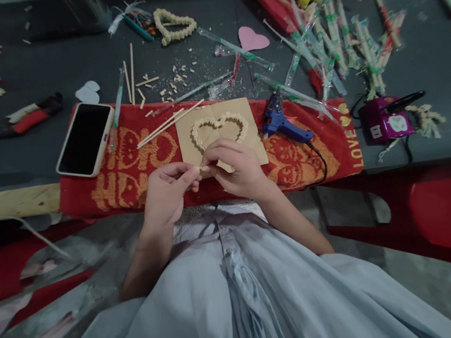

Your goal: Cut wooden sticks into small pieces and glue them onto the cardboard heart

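My left hand and my right hand meet fingertip to fingertip above the front edge of a brown card. Both are pinched closed around something tiny and pale that I cannot make out. On the card, just beyond my right hand, lies a heart outline built from small pale stick pieces; my fingers hide its lower tip. A blue glue gun rests to the right of the card. Thin wooden sticks lie across the card's left edge.
A red towel lies under the card, with a phone on its left end. Stick bits, a second heart, a pink paper heart and wrapped chopsticks lie behind. Pliers sit left, a purple box right.
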Demonstrator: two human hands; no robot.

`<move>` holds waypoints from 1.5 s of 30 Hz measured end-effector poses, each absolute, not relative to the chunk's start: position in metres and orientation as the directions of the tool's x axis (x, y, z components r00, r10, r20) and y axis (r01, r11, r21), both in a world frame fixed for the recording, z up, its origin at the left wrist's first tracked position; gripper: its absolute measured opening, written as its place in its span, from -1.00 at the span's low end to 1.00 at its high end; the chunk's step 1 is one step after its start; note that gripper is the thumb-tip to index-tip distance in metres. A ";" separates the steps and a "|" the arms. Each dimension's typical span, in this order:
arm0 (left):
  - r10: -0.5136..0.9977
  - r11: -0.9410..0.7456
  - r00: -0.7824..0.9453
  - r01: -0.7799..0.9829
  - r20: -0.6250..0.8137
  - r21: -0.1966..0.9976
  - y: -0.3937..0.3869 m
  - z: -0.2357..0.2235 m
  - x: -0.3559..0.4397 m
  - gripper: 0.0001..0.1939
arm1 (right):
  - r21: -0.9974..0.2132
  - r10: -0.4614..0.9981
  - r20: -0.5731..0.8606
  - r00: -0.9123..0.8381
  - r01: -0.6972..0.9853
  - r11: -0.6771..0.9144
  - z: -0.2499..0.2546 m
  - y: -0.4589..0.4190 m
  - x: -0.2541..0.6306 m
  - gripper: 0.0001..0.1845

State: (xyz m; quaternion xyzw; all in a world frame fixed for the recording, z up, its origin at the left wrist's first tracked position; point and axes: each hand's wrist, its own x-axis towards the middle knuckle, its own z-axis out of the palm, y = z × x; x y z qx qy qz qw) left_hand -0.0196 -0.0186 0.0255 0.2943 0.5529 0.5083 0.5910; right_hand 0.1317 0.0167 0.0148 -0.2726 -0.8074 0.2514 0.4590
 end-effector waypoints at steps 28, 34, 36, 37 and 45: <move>0.933 0.354 0.001 -0.164 -0.359 0.921 -0.016 0.024 -0.032 -0.76 | -0.537 0.588 0.633 -0.504 0.261 0.802 0.007 0.016 0.138 -0.86; 0.926 0.377 0.070 -0.197 -0.371 0.905 -0.017 0.023 -0.031 -0.80 | -0.492 0.563 0.656 -0.503 0.280 0.824 0.007 0.015 0.139 -0.90; 0.923 0.383 0.059 -0.212 -0.379 0.899 -0.017 0.024 -0.030 -0.80 | -0.482 0.564 0.647 -0.514 0.297 0.824 0.006 0.014 0.140 -0.89; 0.923 0.383 0.055 -0.218 -0.381 0.898 -0.017 0.025 -0.029 -0.79 | -0.481 0.568 0.638 -0.520 0.307 0.821 0.006 0.014 0.140 -0.89; 0.927 0.371 0.021 -0.211 -0.375 0.905 -0.012 0.021 -0.026 -0.77 | -0.491 0.652 0.547 -0.525 0.429 0.758 0.008 0.017 0.153 -0.77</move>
